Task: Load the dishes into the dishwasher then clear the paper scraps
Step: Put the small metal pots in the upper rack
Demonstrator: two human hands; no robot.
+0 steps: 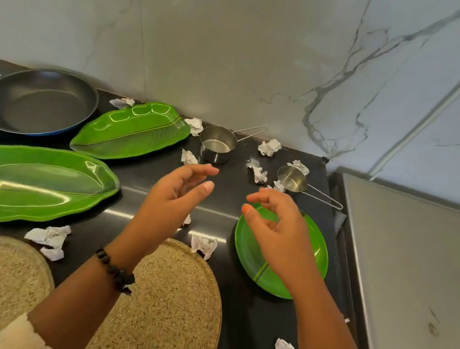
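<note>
Dishes all sit unloaded; round green plate (251,257) lies right under the right hand (280,231), left hand (173,198) at its 9 o'clock, both hands loosely spread, holding nothing.

Glossy black surface (259,316) with light glare streaks. Behind it a grey-white marble wall (245,39) with dark veins. At the right edge a grey panel (417,282), scuffed. Two woven round mats (177,302) at near edge.
</note>
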